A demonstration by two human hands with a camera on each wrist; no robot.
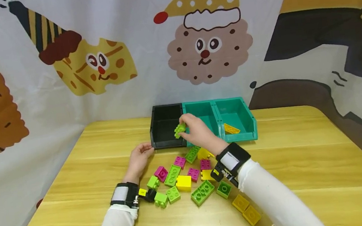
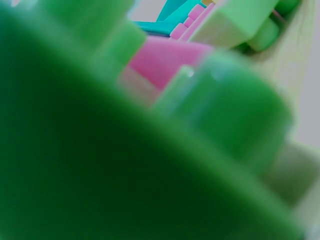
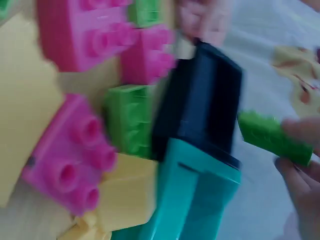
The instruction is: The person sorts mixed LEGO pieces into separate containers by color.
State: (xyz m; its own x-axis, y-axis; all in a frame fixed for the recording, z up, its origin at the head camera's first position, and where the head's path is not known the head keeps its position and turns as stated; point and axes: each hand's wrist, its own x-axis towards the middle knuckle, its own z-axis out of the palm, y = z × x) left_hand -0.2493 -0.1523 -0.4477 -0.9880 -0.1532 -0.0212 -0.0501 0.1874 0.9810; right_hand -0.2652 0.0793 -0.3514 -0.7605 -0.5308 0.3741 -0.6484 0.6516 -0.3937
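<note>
My right hand (image 1: 198, 129) pinches a small bright green toy brick (image 1: 180, 130) between thumb and fingers, over the right side of the black bin (image 1: 169, 143). In the right wrist view the green brick (image 3: 274, 137) shows a bumpy edge, with the fingertips at its far end. My left hand (image 1: 138, 161) lies on the table with relaxed fingers, its fingertips right at the front left corner of the black bin. Joined to that bin on the right are a middle teal bin (image 1: 197, 105) and a right teal bin (image 1: 241, 137), which contains a yellow-orange piece (image 1: 231, 129).
Loose toy bricks are spread before the bins: green (image 1: 203, 192), pink (image 1: 193, 174), yellow (image 1: 184, 183) and amber (image 1: 251, 215). Close green bricks (image 2: 225, 110) fill much of the left wrist view. Behind the wooden table (image 1: 308, 157) hangs a printed cloth (image 1: 150, 56).
</note>
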